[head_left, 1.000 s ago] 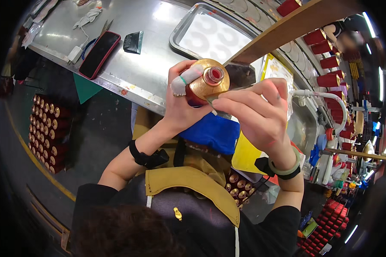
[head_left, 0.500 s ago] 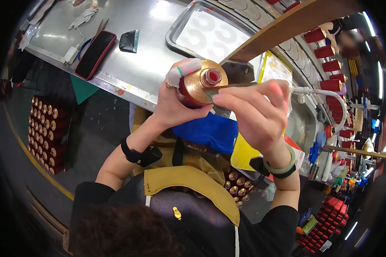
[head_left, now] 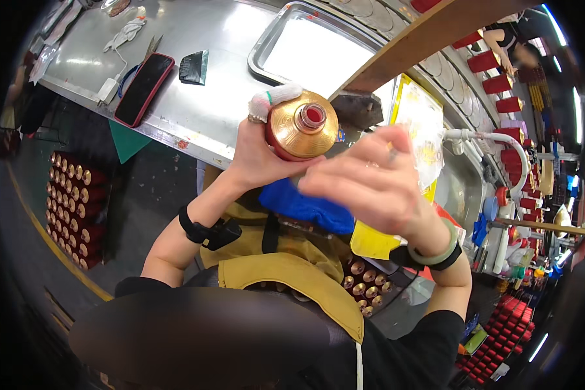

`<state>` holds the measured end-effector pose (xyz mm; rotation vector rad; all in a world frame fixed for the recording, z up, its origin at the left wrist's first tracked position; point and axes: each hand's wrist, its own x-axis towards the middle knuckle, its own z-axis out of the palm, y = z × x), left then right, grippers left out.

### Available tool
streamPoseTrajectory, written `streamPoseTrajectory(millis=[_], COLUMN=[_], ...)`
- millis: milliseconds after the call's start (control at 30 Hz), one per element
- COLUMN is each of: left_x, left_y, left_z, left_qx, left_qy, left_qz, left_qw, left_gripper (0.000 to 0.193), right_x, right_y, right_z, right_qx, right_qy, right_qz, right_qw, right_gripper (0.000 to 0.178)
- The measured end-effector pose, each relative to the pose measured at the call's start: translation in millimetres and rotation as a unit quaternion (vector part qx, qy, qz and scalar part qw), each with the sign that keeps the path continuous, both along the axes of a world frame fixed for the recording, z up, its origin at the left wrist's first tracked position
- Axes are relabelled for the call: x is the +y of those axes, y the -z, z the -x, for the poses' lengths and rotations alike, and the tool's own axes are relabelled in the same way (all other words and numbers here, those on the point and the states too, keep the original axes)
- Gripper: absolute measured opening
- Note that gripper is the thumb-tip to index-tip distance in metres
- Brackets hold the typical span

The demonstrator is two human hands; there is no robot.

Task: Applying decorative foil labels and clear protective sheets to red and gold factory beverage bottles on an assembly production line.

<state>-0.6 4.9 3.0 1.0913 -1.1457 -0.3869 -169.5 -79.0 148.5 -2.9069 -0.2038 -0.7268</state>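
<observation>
My left hand (head_left: 253,146) is wrapped round a red bottle with a gold shoulder (head_left: 286,133), holding it with its neck toward me. A white finger cover (head_left: 283,94) sits on one finger, which lies along the bottle's far left side. The bottle's narrow mouth has no cap on it. My right hand (head_left: 370,182) is just right of the bottle, near its lower right side. It is blurred by motion, its fingers bent together, and what they hold cannot be made out. Below the bottle, a blue cloth (head_left: 305,205) lies at the bench edge.
A metal tray (head_left: 312,45) with a white sheet stands beyond the bottle. Left on the metal bench (head_left: 208,117) are a red-edged phone (head_left: 146,90) and a small black packet (head_left: 193,67). A wooden beam (head_left: 422,39) slants across the right. Gold-topped bottles (head_left: 75,208) stand in rows below left.
My right hand has pulled back and down from the bottle's shoulder, where it pressed a thin dark strip. My left hand has shifted the bottle slightly left, and its gold top now shows whole.
</observation>
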Motion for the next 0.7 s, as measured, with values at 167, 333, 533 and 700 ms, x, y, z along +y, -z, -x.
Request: streamPoseTrajectory(millis=[167,333,533,700], left_x=[0,1,0,5], left_y=[-4,-24,-31,-27], left_z=[-13,-21,-30,-31], left_qx=[0.022,0.027,0.005,0.011], left_qy=[0.063,0.104,0.193,0.147], left_qz=[-0.024,-0.069,-0.141,-0.124], left_qw=[0.997,0.992,0.971,0.981], left_gripper=[0.090,0.079,0.089,0.095], right_x=[0,-15,-12,-27], right_y=[14,-5,3,-5], right_z=[9,0,10,-1], right_qx=[-0.010,-0.044,0.006,-0.044], right_qy=[0.027,0.001,0.012,0.018], right_qz=[0.010,0.022,-0.064,-0.022], right_qw=[1.000,0.999,0.998,0.999], right_gripper=[0.024,0.016,0.022,0.020])
